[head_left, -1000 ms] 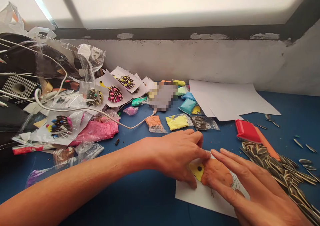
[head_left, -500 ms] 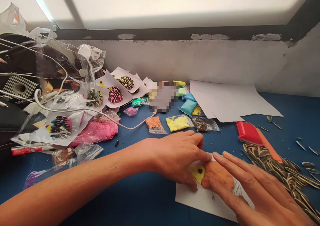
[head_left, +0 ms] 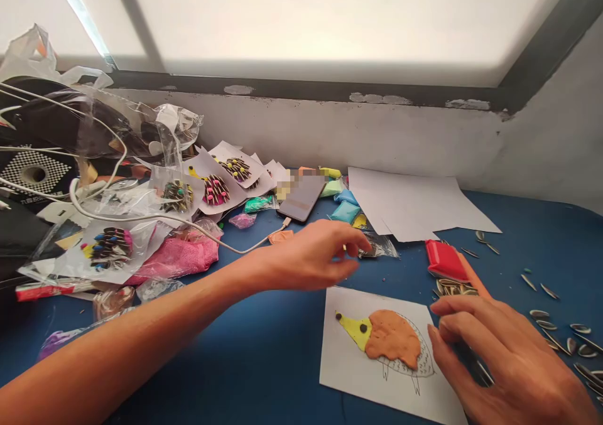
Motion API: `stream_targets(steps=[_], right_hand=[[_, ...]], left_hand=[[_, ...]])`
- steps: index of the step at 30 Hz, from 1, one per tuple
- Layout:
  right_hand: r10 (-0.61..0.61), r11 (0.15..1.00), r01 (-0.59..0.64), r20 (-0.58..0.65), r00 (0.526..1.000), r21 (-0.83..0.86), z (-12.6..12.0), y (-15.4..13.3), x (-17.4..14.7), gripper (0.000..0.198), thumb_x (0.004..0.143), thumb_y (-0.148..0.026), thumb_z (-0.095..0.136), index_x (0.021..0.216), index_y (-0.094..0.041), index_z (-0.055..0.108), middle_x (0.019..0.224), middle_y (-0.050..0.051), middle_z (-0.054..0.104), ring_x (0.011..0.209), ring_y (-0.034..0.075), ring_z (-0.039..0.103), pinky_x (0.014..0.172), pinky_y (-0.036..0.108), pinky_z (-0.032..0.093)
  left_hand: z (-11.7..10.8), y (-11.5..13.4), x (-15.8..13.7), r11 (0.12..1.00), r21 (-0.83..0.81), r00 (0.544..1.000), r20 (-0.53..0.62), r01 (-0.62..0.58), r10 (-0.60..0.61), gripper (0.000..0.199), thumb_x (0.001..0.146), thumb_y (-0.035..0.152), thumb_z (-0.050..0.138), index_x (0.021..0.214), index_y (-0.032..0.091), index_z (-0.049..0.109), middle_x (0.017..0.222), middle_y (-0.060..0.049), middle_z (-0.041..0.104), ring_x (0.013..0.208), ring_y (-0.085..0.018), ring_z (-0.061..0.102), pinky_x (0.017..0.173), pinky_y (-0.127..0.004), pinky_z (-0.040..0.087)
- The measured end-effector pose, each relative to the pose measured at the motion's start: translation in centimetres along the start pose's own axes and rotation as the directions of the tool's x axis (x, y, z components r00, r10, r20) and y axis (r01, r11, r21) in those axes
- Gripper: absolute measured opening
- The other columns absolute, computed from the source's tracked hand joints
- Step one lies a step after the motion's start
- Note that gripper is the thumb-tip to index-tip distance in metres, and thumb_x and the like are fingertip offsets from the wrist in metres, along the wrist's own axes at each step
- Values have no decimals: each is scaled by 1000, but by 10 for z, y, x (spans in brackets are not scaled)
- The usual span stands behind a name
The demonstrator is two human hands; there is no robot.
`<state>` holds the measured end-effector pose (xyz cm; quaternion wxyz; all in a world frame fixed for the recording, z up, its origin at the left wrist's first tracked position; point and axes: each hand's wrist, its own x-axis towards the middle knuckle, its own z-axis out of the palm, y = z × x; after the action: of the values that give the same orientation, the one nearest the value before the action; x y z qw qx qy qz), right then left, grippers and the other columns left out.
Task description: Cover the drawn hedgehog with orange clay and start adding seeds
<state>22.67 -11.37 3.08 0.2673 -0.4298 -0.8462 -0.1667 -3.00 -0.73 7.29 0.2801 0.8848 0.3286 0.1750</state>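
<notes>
A white paper card [head_left: 346, 368] lies on the blue table, bearing a hedgehog drawing. Flattened orange clay [head_left: 393, 340] covers much of the drawn body, and yellow clay [head_left: 354, 331] with dark dots fills the head. Beyond the card's far edge hovers my left hand [head_left: 320, 254], fingers loosely bent and apart, nothing visible in them. It is nearest a clear bag of dark clay [head_left: 379, 245] and partly hides an orange clay packet [head_left: 281, 237]. My right hand [head_left: 509, 349] is at the card's right side, over striped sunflower seeds [head_left: 455, 288], with thumb and fingers apart.
A red clay packet [head_left: 446, 260] is at the right, with loose seeds beyond. White sheets [head_left: 405, 202] lie against the wall. A phone [head_left: 302, 198] with a white cable [head_left: 188, 219], finished hedgehog cards [head_left: 217, 189], pink clay [head_left: 176, 255] and plastic bags crowd the left.
My left hand has lifted off the clay and moved away toward the packets. My right hand has come off the card to the right, uncovering the hedgehog. The view has shifted slightly.
</notes>
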Motion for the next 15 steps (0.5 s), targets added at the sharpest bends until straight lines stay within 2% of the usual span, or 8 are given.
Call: stream_targets(steps=[1, 3, 6, 8, 12, 15], right_hand=[[-14, 1000, 14, 8, 1000, 0, 0, 1, -1, 6, 94, -23, 54, 89, -22, 57, 95, 7, 64, 96, 22, 63, 91, 35, 44], [-48, 999, 48, 28, 998, -2, 1, 3, -3, 4, 94, -24, 57, 93, -22, 60, 97, 7, 66, 97, 22, 64, 91, 35, 44], [-65, 998, 64, 23, 998, 24, 3, 3, -7, 5, 93, -25, 58, 92, -22, 62, 98, 6, 67, 95, 21, 64, 91, 36, 44], [-43, 998, 42, 4, 999, 49, 5, 2, -8, 8, 94, -25, 57, 89, -22, 61, 95, 6, 66, 93, 20, 64, 91, 36, 44], [-7, 998, 5, 17, 1000, 63, 6, 2, -6, 11, 96, -27, 54, 88, -23, 60, 89, 4, 68, 86, 18, 65, 87, 33, 47], [-40, 999, 39, -24, 999, -29, 8, 5, -6, 11, 95, -27, 53, 100, -22, 62, 90, 3, 72, 84, 20, 69, 85, 33, 50]], left_hand=[[-2, -3, 2, 999, 53, 998, -58, 11, -8, 25, 89, 16, 56, 111, 17, 68, 103, -4, 69, 94, -17, 63, 82, -26, 48], [-5, -10, 5, 972, 221, 994, -92, 79, -60, 22, 89, 14, 55, 104, 16, 70, 101, -6, 69, 94, -19, 64, 85, -30, 48], [-5, -19, 6, 910, 387, 989, -61, 150, -138, 21, 89, 12, 54, 102, 16, 70, 104, -8, 67, 98, -21, 64, 88, -31, 48], [-2, -24, 6, 878, 459, 990, -26, 134, -138, 20, 90, 16, 53, 102, 15, 68, 107, -10, 65, 101, -23, 63, 88, -32, 49], [9, -34, 5, 849, 518, 990, 19, 107, -136, 23, 94, 28, 51, 106, 14, 65, 106, -11, 62, 101, -25, 61, 86, -34, 51], [11, -41, 5, 888, 443, 992, -14, 121, -128, 26, 90, 26, 56, 114, 17, 63, 109, -10, 61, 105, -25, 59, 90, -35, 49]])
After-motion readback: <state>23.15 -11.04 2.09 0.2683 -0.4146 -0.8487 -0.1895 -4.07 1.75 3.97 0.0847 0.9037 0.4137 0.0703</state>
